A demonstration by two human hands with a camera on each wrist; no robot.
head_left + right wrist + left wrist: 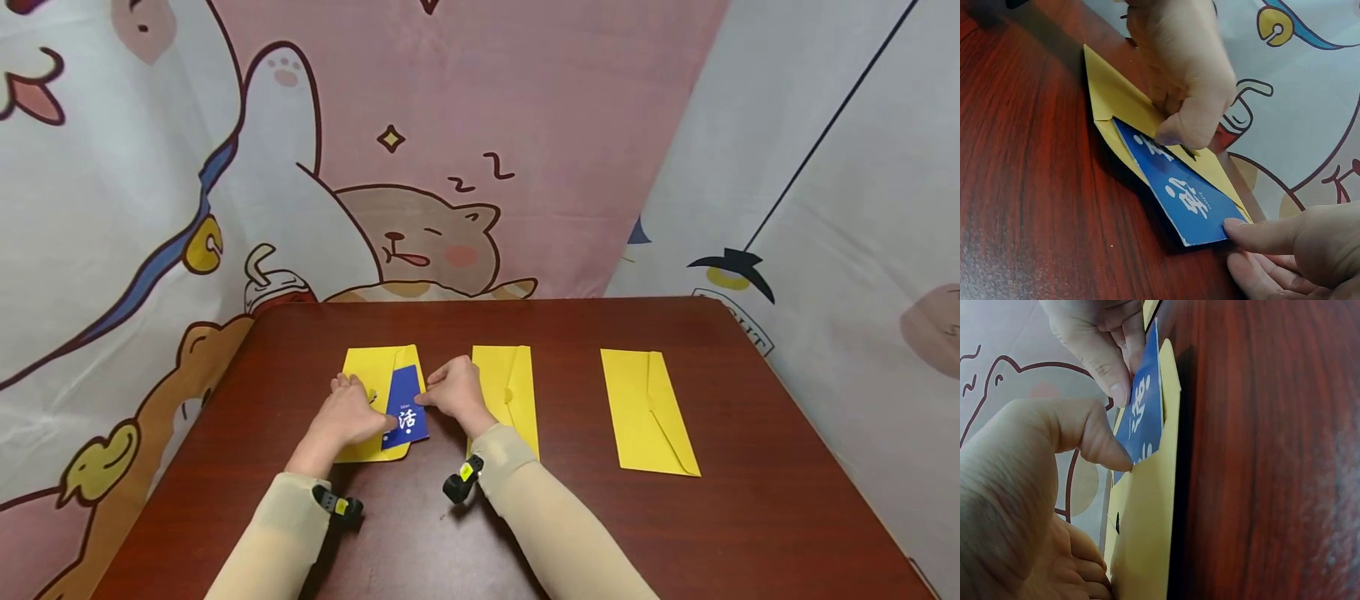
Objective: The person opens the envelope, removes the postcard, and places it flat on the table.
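Observation:
A blue card (pixel 404 387) with white characters lies aslant over the right part of the leftmost yellow envelope (pixel 360 452). My right hand (pixel 457 388) pinches the card's outer edge, thumb on top and fingers beneath, as the right wrist view shows. My left hand (pixel 347 421) rests over the envelope, its thumb (pixel 1107 447) pressing on the card near one end. The other fingers of that hand (pixel 1075 562) lie along the far side of the envelope. One long edge of the card sits beside a raised yellow edge in the right wrist view.
A second yellow envelope (pixel 506 383), flap side up, lies just beyond my right wrist and is partly covered by it. A third yellow envelope (pixel 647 412) lies farther right. All are on the dark red-brown table (pixel 757 500), with a cartoon-printed cloth (pixel 570 150) behind.

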